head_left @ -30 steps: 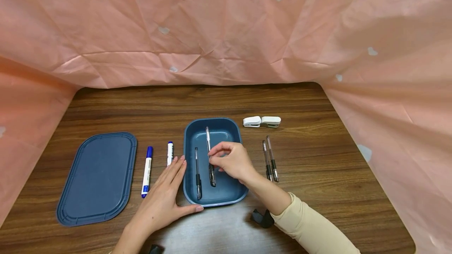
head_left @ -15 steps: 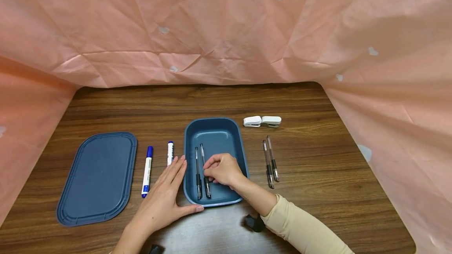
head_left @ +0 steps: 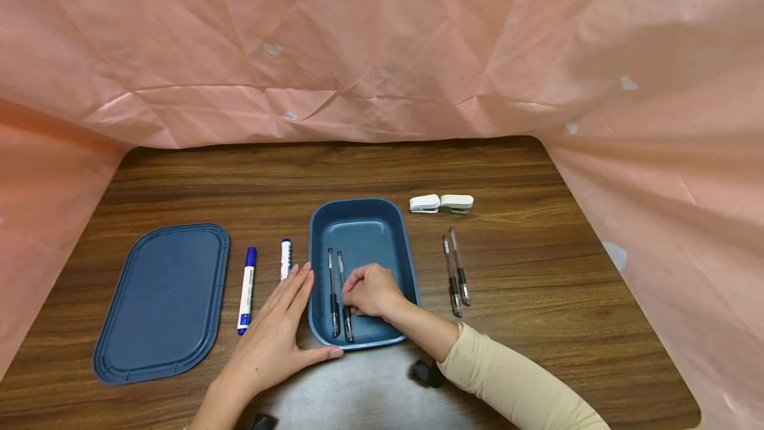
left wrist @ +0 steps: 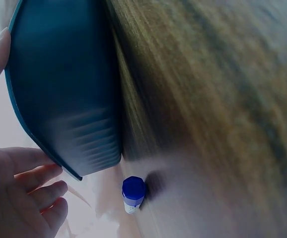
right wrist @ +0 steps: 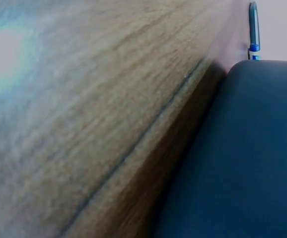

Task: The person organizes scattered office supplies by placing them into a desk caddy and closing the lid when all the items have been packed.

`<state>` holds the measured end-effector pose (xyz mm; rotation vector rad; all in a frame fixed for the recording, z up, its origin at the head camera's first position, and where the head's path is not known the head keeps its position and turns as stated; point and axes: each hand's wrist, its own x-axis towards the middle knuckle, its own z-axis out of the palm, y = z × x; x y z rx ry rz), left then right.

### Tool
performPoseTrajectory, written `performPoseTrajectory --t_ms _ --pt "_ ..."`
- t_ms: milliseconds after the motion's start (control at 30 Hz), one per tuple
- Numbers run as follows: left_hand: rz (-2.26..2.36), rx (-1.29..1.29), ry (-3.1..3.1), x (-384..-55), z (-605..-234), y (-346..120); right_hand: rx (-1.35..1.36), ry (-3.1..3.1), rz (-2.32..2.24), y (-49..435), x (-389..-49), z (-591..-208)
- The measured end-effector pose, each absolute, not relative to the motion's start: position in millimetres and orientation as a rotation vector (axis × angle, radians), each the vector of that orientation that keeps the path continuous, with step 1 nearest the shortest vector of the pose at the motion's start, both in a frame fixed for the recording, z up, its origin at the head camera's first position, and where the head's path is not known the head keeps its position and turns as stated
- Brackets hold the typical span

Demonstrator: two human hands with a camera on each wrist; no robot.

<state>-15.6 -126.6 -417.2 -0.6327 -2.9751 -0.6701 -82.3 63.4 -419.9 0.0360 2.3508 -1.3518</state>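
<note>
A blue box [head_left: 373, 241] stands on the wooden table with two black gel pens inside. One pen [head_left: 333, 297] lies along the box's left side. Just right of it, my right hand [head_left: 375, 292] reaches into the box and pinches the second pen [head_left: 349, 330] near its middle between thumb and fingers. My left hand [head_left: 271, 344] rests against the box's near left corner, fingers straight on the left rim and thumb along the front rim. In the left wrist view its fingertips touch the box wall [left wrist: 69, 89]. The right wrist view shows mainly the box's outside [right wrist: 238, 158].
The blue lid [head_left: 164, 300] lies at far left. Between lid and box are a blue-capped marker [head_left: 247, 290] and another marker [head_left: 286, 259], partly behind the left hand. Right of the box lie two more pens [head_left: 451, 277] [head_left: 460, 267]; white staplers [head_left: 442, 204] sit behind them.
My right hand has moved left and toward the near side with its pen, bringing it down beside the first pen in the box. My left hand has stayed at the rim.
</note>
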Motion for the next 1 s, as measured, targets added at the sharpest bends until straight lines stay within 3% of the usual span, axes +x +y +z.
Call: performPoseTrajectory --t_ms 1000 --pt "-0.677 -0.624 -2.998 -16.2 -415.1 -126.8 0.004 2.417 -1.304 62.3 -85.4 -419.0"
